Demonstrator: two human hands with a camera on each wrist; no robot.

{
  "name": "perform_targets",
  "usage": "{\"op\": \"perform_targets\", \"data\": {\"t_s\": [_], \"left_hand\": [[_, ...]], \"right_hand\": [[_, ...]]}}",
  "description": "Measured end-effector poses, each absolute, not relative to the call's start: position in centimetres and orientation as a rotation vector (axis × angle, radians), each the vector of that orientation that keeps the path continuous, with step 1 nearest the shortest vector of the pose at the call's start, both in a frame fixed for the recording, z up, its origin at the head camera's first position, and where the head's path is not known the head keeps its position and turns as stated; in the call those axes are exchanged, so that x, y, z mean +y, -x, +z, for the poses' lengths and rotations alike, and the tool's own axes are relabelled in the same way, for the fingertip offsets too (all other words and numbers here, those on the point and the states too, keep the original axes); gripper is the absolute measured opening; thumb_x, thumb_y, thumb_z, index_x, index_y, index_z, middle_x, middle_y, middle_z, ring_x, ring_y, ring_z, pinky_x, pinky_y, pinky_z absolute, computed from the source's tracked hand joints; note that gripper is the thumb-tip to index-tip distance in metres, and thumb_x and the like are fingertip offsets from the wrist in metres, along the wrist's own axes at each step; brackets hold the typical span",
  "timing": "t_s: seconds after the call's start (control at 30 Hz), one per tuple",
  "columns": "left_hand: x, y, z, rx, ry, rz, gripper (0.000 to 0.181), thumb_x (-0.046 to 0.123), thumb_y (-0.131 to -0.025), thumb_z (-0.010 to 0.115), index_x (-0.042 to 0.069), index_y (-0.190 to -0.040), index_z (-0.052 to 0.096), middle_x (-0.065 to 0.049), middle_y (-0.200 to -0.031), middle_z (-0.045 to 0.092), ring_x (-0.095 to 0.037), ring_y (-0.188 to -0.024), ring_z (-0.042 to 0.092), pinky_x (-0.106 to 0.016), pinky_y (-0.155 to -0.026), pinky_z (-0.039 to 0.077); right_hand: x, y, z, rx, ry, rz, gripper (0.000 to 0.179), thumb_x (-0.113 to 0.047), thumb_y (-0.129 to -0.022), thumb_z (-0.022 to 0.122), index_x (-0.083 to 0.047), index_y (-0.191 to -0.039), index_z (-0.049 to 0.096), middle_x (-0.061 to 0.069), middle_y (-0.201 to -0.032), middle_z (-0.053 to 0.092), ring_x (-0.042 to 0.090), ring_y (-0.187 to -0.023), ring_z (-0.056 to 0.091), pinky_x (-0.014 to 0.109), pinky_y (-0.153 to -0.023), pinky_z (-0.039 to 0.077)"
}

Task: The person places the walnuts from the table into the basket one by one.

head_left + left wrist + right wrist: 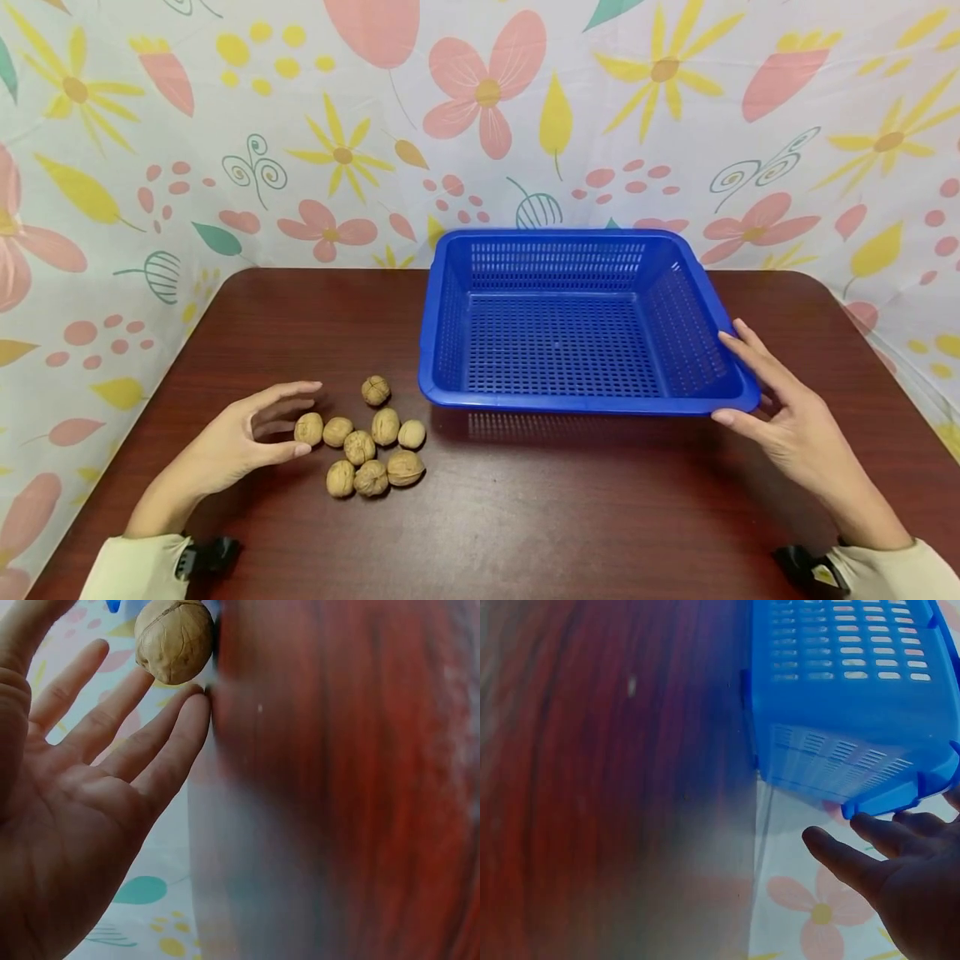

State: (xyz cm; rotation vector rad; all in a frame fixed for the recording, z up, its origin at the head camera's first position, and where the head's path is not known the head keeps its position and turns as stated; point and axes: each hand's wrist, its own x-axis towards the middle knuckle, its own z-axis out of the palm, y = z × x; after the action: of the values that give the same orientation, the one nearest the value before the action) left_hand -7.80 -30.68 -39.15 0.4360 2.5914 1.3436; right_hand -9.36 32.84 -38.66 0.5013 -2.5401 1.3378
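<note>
My left hand [243,437], fingers spread and slightly bent, is beside the leftmost walnut [308,429] of a loose group. In the left wrist view that walnut [175,641] appears just past the fingertips, and nothing is in the palm. Several more walnuts, such as a large one [405,468], lie close together on the table, with one walnut [376,390] a little behind them. At the right, my right hand [798,433] has its fingers at the rim of an empty blue plastic basket [555,403], near its front right corner. Its fingers look extended, the thumb apart.
The dark wooden table [525,517] carries the basket and the walnuts. Behind and along the sides hangs a white cloth [405,192] printed with flowers and leaves. Dark wrist straps [206,558] sit at both cuffs.
</note>
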Motion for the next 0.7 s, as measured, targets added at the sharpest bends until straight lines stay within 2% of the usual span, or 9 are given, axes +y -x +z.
{"op": "perform_targets", "data": {"t_s": [0.17, 0.37, 0.47, 0.7], "left_hand": [[-30.58, 7.97, -39.45, 2.554, -0.427, 1.338, 0.059, 0.017, -0.093, 0.082, 0.011, -0.147, 0.058, -0.015, -0.148, 0.06, 0.004, -0.122, 0.06, -0.019, -0.094, 0.055], [-30.58, 8.08, -39.77, 2.541, -0.464, 1.325, 0.046, 0.017, -0.092, 0.082, 0.015, -0.135, 0.067, -0.01, -0.142, 0.064, 0.007, -0.121, 0.059, -0.016, -0.096, 0.053], [-30.7, 8.05, -39.85, 2.538, -0.488, 1.328, 0.039, 0.014, -0.092, 0.081, 0.014, -0.13, 0.069, -0.011, -0.138, 0.066, 0.008, -0.121, 0.058, -0.015, -0.095, 0.054], [-30.88, 8.0, -39.68, 2.525, -0.461, 1.345, 0.036, 0.011, -0.094, 0.079, 0.012, -0.129, 0.068, -0.013, -0.131, 0.067, 0.005, -0.115, 0.061, -0.018, -0.091, 0.056]], "right_hand": [[32.71, 9.61, -38.63, -2.552, -0.51, 1.315, 0.088, 0.017, -0.08, 0.079, -0.005, -0.158, 0.045, -0.002, -0.176, 0.023, -0.016, -0.138, 0.04, -0.001, -0.093, 0.043], [32.85, 9.86, -38.8, -2.564, -0.538, 1.298, 0.083, 0.012, -0.081, 0.081, -0.005, -0.156, 0.049, -0.001, -0.176, 0.021, -0.005, -0.151, 0.029, -0.002, -0.098, 0.038], [33.07, 9.98, -39.02, -2.564, -0.545, 1.317, 0.083, 0.007, -0.082, 0.082, -0.006, -0.156, 0.048, -0.002, -0.176, 0.02, -0.001, -0.157, 0.022, -0.001, -0.105, 0.032], [33.13, 10.21, -39.53, -2.509, -0.564, 1.496, 0.078, -0.001, -0.09, 0.079, -0.005, -0.159, 0.042, -0.003, -0.177, 0.014, 0.008, -0.163, 0.011, 0.004, -0.111, 0.03]]}}
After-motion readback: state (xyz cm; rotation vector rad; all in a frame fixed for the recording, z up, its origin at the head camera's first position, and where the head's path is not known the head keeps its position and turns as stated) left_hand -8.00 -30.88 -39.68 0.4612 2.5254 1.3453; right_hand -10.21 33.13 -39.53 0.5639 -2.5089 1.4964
